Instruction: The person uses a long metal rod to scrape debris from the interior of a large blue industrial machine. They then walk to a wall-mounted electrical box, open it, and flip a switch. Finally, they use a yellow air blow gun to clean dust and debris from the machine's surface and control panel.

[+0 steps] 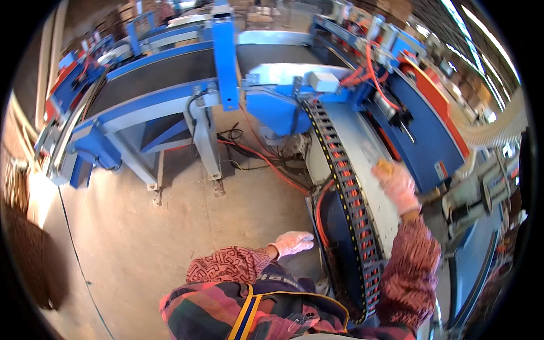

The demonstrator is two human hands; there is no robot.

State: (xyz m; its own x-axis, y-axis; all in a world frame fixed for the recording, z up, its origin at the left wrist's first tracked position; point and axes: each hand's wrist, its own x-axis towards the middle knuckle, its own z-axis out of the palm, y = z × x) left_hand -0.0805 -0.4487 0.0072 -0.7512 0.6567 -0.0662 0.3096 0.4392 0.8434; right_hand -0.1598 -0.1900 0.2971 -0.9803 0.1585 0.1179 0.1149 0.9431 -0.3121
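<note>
Up right, right hand [398, 187] gripping tan block [385, 166], left hand [293, 243] well apart

We wear pale pink knit gloves on left hand [292, 242] and right hand [398, 185], red-patterned sleeves, plaid jacket, yellow-edged strap.

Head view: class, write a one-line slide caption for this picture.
Gloved right hand presses a small tan block on the blue machine's pale panel; gloved left hand hangs free.
</note>
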